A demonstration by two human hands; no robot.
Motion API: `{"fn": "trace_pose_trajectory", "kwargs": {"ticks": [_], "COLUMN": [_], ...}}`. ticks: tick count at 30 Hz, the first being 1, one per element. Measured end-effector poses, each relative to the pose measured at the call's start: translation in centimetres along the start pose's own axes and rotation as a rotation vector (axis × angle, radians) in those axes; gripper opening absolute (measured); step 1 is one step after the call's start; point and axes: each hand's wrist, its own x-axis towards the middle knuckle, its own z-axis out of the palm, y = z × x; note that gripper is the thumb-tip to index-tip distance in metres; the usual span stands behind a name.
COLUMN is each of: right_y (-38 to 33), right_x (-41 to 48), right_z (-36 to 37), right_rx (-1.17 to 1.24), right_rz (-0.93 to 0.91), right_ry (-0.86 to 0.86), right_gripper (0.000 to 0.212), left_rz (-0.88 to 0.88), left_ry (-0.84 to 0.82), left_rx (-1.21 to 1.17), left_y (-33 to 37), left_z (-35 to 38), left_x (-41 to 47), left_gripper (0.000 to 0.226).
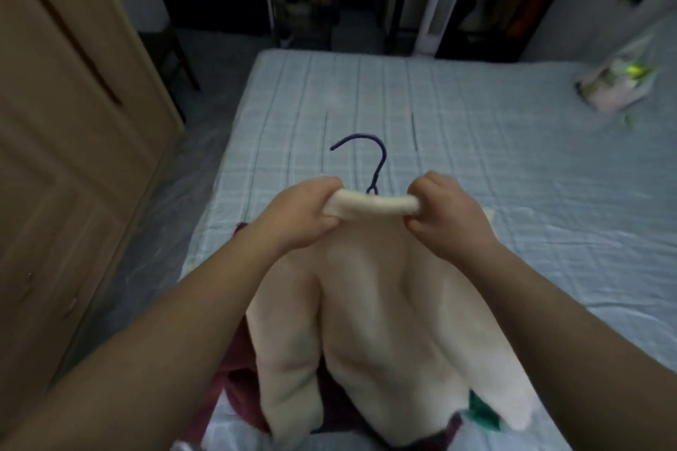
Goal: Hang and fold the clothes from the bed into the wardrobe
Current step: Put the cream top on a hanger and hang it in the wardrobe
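Nearest you, a maroon garment (241,388) and a green one (483,414) lie on the bed (476,143), so sorting is left to do. Over them hangs the cream garment (366,322). Your left hand (296,216) and right hand (450,216) each pinch its neckline, fingers curled tight. The dark blue hanger hook (381,157) pokes out between them, so the hanger seems to be in. Carrying it to the wardrobe is not yet done. Farther off sit a plastic bag (619,84) and a brown panelled door (73,121).
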Motion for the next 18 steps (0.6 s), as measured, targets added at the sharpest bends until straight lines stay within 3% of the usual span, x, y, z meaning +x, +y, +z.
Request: {"fn": "trace_pose_trajectory", "kwargs": {"ticks": [4, 9, 18], "right_y": [-0.5, -0.5, -1.0], "right_x": [-0.2, -2.8, -4.9], "right_z": [-8.0, -15.8, -29.2], "right_rx": [-0.066, 0.07, 0.144], "right_rz": [-0.099, 0.077, -0.102], "right_ry": [0.29, 0.463, 0.37], "right_gripper": [0.026, 0.075, 0.038], "left_rz": [0.08, 0.167, 0.129], "left_ry": [0.179, 0.397, 0.574], "left_rx": [0.022, 0.128, 0.208], "left_y": [6.3, 15.5, 28.4], "left_z": [-5.4, -11.2, -19.5], "left_x": [-0.7, -3.5, -9.1], "left_gripper": [0.021, 0.022, 0.017]}}
